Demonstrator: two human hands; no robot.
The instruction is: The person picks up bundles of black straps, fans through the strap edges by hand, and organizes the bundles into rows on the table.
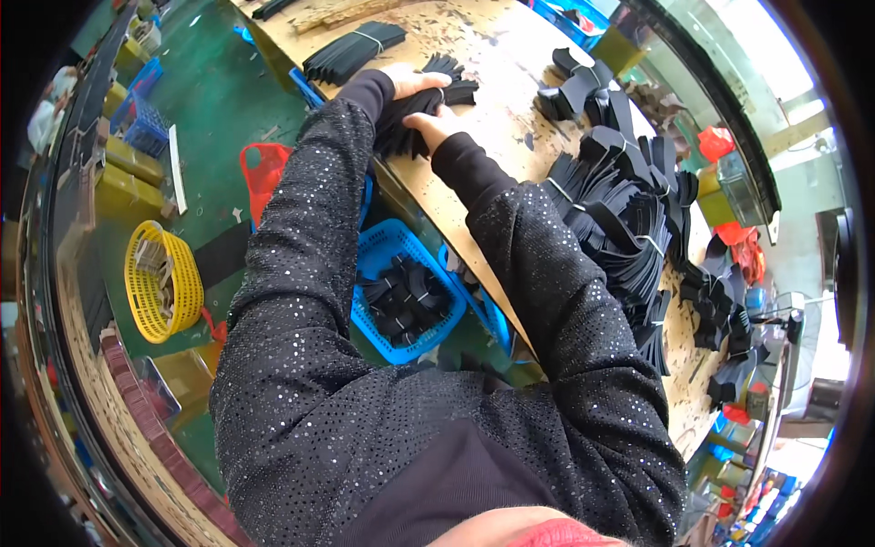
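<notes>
At the table's near left edge, my left hand (416, 80) and my right hand (436, 125) are both closed around a bundle of black strips (462, 93). The left hand presses on it from above and the right grips its near side. A pale band shows between the hands, and the strip ends fan out on either side. Just beyond lies another black bundle (351, 53), tied with a white band. My fingertips are partly hidden among the strips.
Tied black bundles (629, 237) are heaped along the table's right side. Dark scraps litter the wooden tabletop (510, 55). Below the edge stands a blue basket (401, 354) of black pieces. A yellow basket (189, 287) and a red bag (262, 173) are to the left.
</notes>
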